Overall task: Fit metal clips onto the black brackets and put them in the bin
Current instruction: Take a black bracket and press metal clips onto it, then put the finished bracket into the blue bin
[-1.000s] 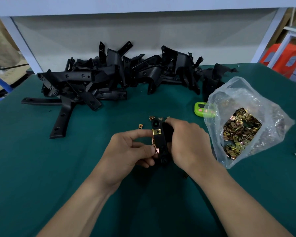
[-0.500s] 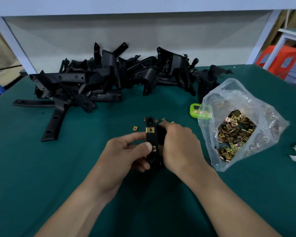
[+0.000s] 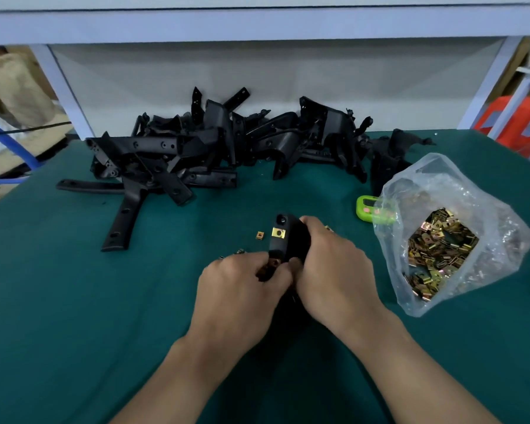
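Sprawling along the far edge of the green surface point(image 3: 74, 301), a pile of black brackets point(image 3: 196, 148) lies left of a clear bag of clips point(image 3: 441, 185). Nearer, the right hand point(image 3: 334, 270) and left hand point(image 3: 239, 295) both grip one bracket point(image 3: 280, 249), a brass clip point(image 3: 278, 232) fitted near its top.

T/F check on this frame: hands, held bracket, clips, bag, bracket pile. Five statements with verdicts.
1. The left hand and right hand both hold one black bracket. True.
2. A gold clip sits on that bracket near its far end. True.
3. The bag of clips lies left of the hands. False: it lies to their right.
4. The pile of brackets sits at the near table edge. False: it is at the far side, by the back panel.
5. A loose clip lies on the green table just left of the held bracket. True.
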Tool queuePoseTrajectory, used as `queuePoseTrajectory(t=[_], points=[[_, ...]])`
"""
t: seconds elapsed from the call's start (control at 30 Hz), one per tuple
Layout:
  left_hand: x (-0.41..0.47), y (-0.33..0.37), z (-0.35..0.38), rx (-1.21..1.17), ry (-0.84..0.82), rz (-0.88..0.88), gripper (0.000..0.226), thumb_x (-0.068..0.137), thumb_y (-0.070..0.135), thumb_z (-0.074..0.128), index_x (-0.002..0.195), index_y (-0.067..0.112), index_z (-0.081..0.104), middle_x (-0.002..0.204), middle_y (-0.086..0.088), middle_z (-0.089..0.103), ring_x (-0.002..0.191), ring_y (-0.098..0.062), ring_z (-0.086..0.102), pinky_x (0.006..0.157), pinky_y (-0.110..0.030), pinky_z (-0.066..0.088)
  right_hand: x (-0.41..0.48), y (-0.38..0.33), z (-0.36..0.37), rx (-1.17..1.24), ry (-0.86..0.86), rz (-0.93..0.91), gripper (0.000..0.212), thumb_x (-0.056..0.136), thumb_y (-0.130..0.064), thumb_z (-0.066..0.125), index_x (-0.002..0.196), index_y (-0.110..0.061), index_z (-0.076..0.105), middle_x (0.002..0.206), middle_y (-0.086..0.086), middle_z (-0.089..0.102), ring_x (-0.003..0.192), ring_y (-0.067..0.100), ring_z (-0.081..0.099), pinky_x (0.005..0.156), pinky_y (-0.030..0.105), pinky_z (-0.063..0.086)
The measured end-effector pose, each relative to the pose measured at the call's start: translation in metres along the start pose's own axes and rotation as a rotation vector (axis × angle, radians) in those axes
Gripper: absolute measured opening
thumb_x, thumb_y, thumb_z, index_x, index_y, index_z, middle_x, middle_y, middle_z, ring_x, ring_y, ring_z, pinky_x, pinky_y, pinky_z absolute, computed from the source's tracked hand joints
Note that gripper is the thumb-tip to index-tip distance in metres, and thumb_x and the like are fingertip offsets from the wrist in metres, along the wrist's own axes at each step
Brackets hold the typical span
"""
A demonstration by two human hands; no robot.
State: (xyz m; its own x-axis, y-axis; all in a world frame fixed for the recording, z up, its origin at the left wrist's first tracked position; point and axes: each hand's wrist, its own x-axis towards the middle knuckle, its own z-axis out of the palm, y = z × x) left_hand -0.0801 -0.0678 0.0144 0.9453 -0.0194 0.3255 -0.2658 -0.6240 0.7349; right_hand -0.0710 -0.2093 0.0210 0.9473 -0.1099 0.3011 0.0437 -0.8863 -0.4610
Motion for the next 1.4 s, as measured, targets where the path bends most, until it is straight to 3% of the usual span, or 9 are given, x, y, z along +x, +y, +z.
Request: queuePoseTrajectory(t=[0.23, 0.33, 0.43, 0.63, 0.8, 0.93, 1.13, 1.27, 1.4], points=[[0.005, -0.012, 0.004, 0.006, 0.024, -0.027, 0.04, 0.088, 0.035, 0.069, 0.058, 0.021, 0.046, 0.05, 0.011, 0.048, 0.049, -0.013, 0.039, 0.047, -0.021, 0.029, 0.004, -0.001, -0.004, 0.087, -0.011, -0.079, 0.055, 0.092, -0.022, 0.061, 0.141, -0.034, 0.038, 0.097, -0.014, 0.058, 0.093, 0.021, 0.063, 0.072, 0.036, 0.039], [0.007, -0.013, 0.0, -0.06, 0.025, -0.036, 0.009, 0.088, 0.03, 0.067, 0.085, 0.039, 0.065, 0.061, 0.018, 0.061, 0.058, -0.003, 0.056, 0.056, -0.014, 0.042, 0.003, -0.003, -0.011, 0.072, -0.022, -0.106, 0.061, 0.094, -0.019, 0.059, 0.146, -0.039, 0.034, 0.092, -0.014, 0.056, 0.089, 0.022, 0.061, 0.073, 0.038, 0.041], [0.007, -0.005, -0.007, -0.111, 0.083, -0.013, 0.029, 0.087, 0.027, 0.071, 0.108, 0.047, 0.068, 0.081, 0.028, 0.07, 0.079, 0.006, 0.064, 0.068, -0.007, 0.045, -0.006, -0.011, -0.017, 0.134, -0.059, -0.134, 0.054, 0.094, -0.019, 0.061, 0.138, -0.042, 0.039, 0.088, -0.016, 0.055, 0.081, 0.016, 0.055, 0.075, 0.038, 0.047], [0.018, 0.044, -0.023, -0.087, 0.045, 0.068, 0.027, 0.088, 0.028, 0.072, 0.095, 0.054, 0.07, 0.079, 0.033, 0.069, 0.078, 0.009, 0.064, 0.061, -0.015, 0.047, -0.019, 0.005, -0.072, 0.468, -0.101, -0.041, 0.047, 0.093, -0.021, 0.066, 0.132, -0.045, 0.055, 0.086, -0.022, 0.066, 0.083, -0.007, 0.064, 0.067, 0.009, 0.049], [0.032, 0.114, -0.039, -0.114, 0.108, 0.218, 0.003, 0.087, 0.041, 0.069, 0.089, 0.043, 0.07, 0.067, 0.019, 0.066, 0.06, -0.001, 0.057, 0.053, -0.026, 0.04, -0.052, 0.023, -0.12, 0.725, -0.142, 0.099, 0.01, 0.083, -0.031, 0.067, 0.093, -0.032, 0.064, 0.07, -0.005, 0.066, 0.061, 0.02, 0.057, 0.06, 0.035, 0.043], [0.029, 0.171, -0.012, -0.261, -0.155, 0.252, 0.013, 0.083, 0.033, 0.072, 0.079, 0.02, 0.069, 0.059, -0.004, 0.057, 0.05, -0.008, 0.038, 0.051, -0.028, 0.036, -0.09, 0.05, -0.153, 1.043, -0.018, 0.313, 0.015, 0.091, -0.013, 0.06, 0.102, -0.017, 0.069, 0.085, 0.011, 0.075, 0.059, 0.021, 0.063, 0.052, 0.026, 0.044], [0.004, 0.247, 0.078, -0.682, -0.617, -0.045, 0.041, 0.078, -0.001, 0.074, 0.106, 0.027, 0.063, 0.068, -0.004, 0.073, 0.054, -0.015, 0.06, 0.05, -0.023, 0.048, -0.14, 0.122, -0.204, 1.299, 0.358, 0.709, 0.026, 0.094, -0.001, 0.061, 0.119, 0.007, 0.062, 0.086, 0.015, 0.073, 0.06, 0.021, 0.066, 0.048, 0.023, 0.048], [-0.014, 0.282, 0.141, -0.528, -0.838, -0.164, 0.022, 0.071, 0.008, 0.069, 0.092, 0.016, 0.068, 0.072, -0.005, 0.069, 0.063, -0.02, 0.063, 0.065, -0.035, 0.058, -0.18, 0.164, -0.244, 1.658, 0.602, 0.779, 0.029, 0.096, -0.003, 0.053, 0.121, 0.008, 0.065, 0.106, 0.029, 0.073, 0.083, 0.032, 0.076, 0.062, 0.032, 0.061], [-0.037, 0.308, 0.183, -0.442, -1.068, -0.212, 0.012, 0.076, 0.002, 0.064, 0.087, 0.007, 0.066, 0.066, -0.006, 0.062, 0.051, -0.016, 0.06, 0.053, -0.024, 0.051, -0.219, 0.189, -0.263, 1.695, 0.69, 0.904, 0.025, 0.1, -0.005, 0.054, 0.117, 0.011, 0.063, 0.104, 0.034, 0.072, 0.091, 0.039, 0.076, 0.062, 0.038, 0.063]])
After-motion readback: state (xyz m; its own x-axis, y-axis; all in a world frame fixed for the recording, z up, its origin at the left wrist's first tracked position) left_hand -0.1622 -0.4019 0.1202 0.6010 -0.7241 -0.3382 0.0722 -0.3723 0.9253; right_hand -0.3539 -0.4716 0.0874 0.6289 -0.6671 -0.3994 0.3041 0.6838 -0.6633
